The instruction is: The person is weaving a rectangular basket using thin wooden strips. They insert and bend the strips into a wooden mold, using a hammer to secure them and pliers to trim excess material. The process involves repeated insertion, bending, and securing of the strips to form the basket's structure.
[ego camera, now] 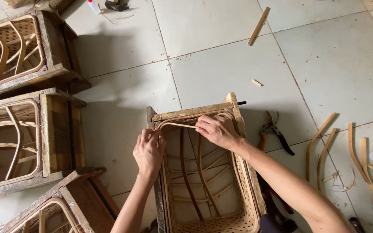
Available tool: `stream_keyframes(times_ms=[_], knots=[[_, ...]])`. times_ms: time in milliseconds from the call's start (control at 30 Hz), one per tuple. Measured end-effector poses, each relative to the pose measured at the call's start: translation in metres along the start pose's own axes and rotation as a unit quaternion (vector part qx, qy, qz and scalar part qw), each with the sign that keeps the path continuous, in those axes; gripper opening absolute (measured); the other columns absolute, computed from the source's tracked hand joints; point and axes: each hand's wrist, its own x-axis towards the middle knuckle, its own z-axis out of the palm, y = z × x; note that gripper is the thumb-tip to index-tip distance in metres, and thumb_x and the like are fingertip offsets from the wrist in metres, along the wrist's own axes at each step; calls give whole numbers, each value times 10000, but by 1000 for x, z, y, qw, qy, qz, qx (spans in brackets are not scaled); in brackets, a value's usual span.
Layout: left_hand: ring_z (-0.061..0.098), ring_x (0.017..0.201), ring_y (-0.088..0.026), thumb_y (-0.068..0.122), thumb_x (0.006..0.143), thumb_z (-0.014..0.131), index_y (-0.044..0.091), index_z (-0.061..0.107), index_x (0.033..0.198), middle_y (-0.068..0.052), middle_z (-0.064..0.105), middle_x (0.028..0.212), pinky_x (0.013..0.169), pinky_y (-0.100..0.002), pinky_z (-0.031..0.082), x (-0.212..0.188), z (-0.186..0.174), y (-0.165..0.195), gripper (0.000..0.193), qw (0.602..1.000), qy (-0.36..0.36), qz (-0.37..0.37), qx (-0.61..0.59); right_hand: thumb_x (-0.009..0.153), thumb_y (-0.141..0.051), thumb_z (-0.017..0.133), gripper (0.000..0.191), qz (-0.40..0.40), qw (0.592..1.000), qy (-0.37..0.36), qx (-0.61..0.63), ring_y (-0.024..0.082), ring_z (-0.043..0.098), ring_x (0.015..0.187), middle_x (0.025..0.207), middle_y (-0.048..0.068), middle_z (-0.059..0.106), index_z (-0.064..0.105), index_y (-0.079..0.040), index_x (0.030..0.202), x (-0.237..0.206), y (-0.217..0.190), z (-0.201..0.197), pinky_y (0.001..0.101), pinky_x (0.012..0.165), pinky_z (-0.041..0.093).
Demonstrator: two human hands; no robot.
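The woven bamboo basket (208,181) sits inside a rough wooden mould frame (191,112) on the tiled floor (221,64), in the lower middle of the view, directly below the person. Both hands are at the far rim of this basket. The left hand (149,152) is closed on the left corner of the rim, with the fingers curled tight over the edge of the frame. The right hand (216,129) presses down on the top rim a little to the right, and its fingers pinch a thin bamboo strip (178,125) that runs along the rim between the 2 hands. The hands are near each other but do not touch. Inside the basket, several curved ribs cross over the woven bottom. Just beside the frame on the right, pruning shears (273,131) lie on the floor. Further right there are some bent bamboo pieces (320,146), well apart from the basket. On the left side, 3 other wooden moulds (57,129) with baskets inside stand close together. A short wooden stick (258,26) lies on the tiles at the top.
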Motion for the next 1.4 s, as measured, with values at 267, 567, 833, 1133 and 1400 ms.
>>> stream_keyframes(times_ms=[267, 567, 833, 1133, 1400], knots=[[686, 900, -222, 11, 936, 693, 49, 680, 1267, -112, 716, 1066, 744, -336, 602, 34, 33, 56, 333, 964, -8, 255, -67, 1034, -175, 702, 134, 6, 999, 6, -34, 160, 687, 716, 1028, 102, 721, 746, -52, 1062, 1, -2, -3, 273, 631, 622], [723, 931, -240, 121, 896, 764, 51, 710, 1094, -95, 770, 997, 747, -351, 631, 58, 30, 55, 217, 944, -110, 225, -215, 941, -141, 757, 166, 28, 999, -23, 34, 157, 680, 661, 1011, 98, 693, 685, -8, 1009, 7, -7, -15, 252, 575, 610], [658, 1015, -253, 181, 835, 799, 74, 789, 1005, -38, 772, 960, 863, -392, 576, 55, 25, 61, 202, 939, -70, 254, -221, 900, -79, 776, 134, 50, 998, -30, 12, 115, 650, 607, 998, 31, 714, 743, -64, 1029, -8, 7, -23, 208, 513, 580], [611, 1043, -282, 170, 831, 805, 53, 801, 999, -70, 748, 950, 906, -408, 539, 50, 33, 60, 204, 939, -63, 259, -216, 940, -124, 759, 121, 52, 998, -36, 13, 110, 656, 662, 997, 26, 673, 707, -58, 1027, -8, 5, -22, 191, 560, 595], [606, 1036, -290, 143, 830, 793, 46, 797, 986, -77, 714, 919, 895, -410, 546, 50, 30, 61, 184, 938, -58, 271, -208, 936, -145, 769, 105, 72, 996, -42, 10, 97, 653, 660, 953, 8, 661, 716, -81, 1000, -7, 4, -24, 187, 539, 600]])
